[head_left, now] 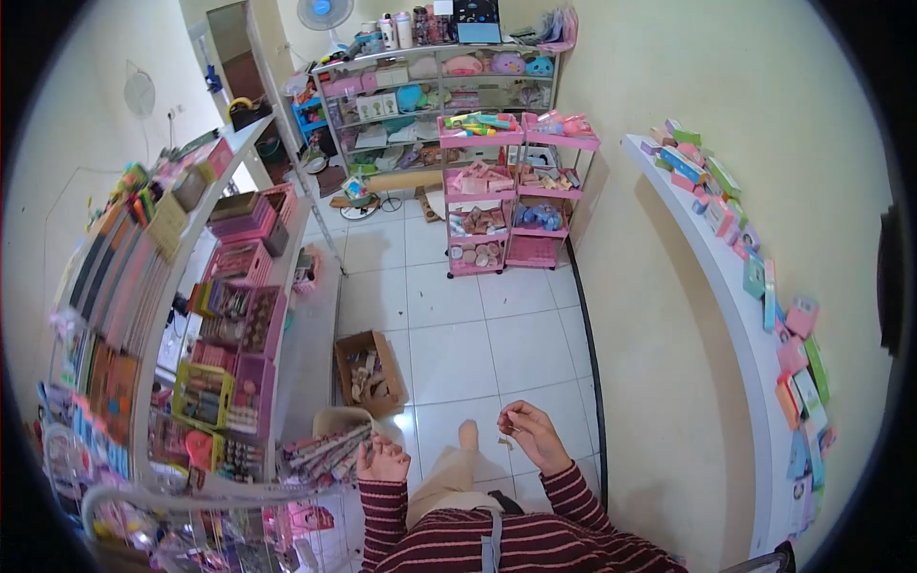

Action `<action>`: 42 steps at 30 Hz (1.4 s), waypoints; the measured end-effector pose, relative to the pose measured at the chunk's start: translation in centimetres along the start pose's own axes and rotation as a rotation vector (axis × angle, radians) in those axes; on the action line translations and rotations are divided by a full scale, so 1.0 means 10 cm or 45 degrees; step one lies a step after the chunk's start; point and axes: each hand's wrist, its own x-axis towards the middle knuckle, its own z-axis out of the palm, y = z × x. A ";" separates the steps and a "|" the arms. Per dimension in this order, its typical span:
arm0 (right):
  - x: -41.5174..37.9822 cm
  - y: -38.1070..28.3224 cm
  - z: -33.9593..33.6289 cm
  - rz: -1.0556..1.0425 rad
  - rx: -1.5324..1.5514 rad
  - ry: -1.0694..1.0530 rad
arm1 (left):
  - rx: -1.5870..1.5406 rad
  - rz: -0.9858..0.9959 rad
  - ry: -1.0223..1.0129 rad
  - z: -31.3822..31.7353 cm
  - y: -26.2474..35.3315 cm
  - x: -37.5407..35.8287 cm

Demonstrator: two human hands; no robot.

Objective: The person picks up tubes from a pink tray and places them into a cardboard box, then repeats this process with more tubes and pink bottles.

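Observation:
My right hand point(535, 435) is raised in front of my body at the lower middle, its thumb and fingers pinched together. What lies in the pinch is too small to name. My left hand point(384, 460) is held palm up with curled fingers, beside a bin of wrapped rolls point(330, 456); nothing can be made out in it. A small brown scrap point(505, 442) shows just below the right fingertips. Beyond the left hand, an open cardboard box point(369, 374) with crumpled pieces inside stands on the tiled floor point(447, 358).
Shelves with colourful baskets point(239, 315) line the left side. Two pink trolleys point(478, 191) stand ahead, before a glass display case point(439, 95). On the right, a white wall shelf point(702, 263) carries small boxes. My bare foot point(468, 435) is on the floor.

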 end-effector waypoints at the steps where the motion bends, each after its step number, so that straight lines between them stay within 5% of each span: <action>1: 0.18 -0.11 0.01 -0.011 0.019 -0.009 | 0.020 -0.007 0.008 0.08 0.01 0.27; 8: 1.28 -0.98 0.02 -0.205 -0.028 0.040 | 0.206 -0.236 -0.215 0.76 -0.11 2.30; 14: 2.01 -1.03 -0.52 -0.147 0.130 0.168 | 0.215 -0.447 -0.180 0.84 -0.51 3.36; 22: 3.20 -1.58 -1.04 0.033 0.112 0.286 | 0.092 -0.692 0.187 0.53 -0.81 4.63; 32: 5.18 -3.02 -1.27 -0.316 -0.276 0.156 | 0.256 -0.382 0.055 1.15 -0.63 6.61; 35: 5.78 -3.15 -1.23 -0.418 -0.484 0.162 | 1.125 0.183 0.247 1.19 -0.52 6.99; 36: 5.98 -3.14 -1.25 -0.484 -0.599 0.182 | 1.125 0.168 0.247 1.16 -0.50 7.15; 38: 6.39 -3.07 -1.30 -0.533 -0.676 0.229 | 2.095 0.850 0.014 1.18 -0.48 7.53; 40: 6.75 -3.05 -1.28 -0.583 -0.756 0.292 | 2.313 0.755 0.042 1.24 -0.43 7.87; 42: 7.06 -3.08 -1.22 -0.641 -1.162 0.397 | 2.790 0.793 -0.224 1.20 -0.35 8.30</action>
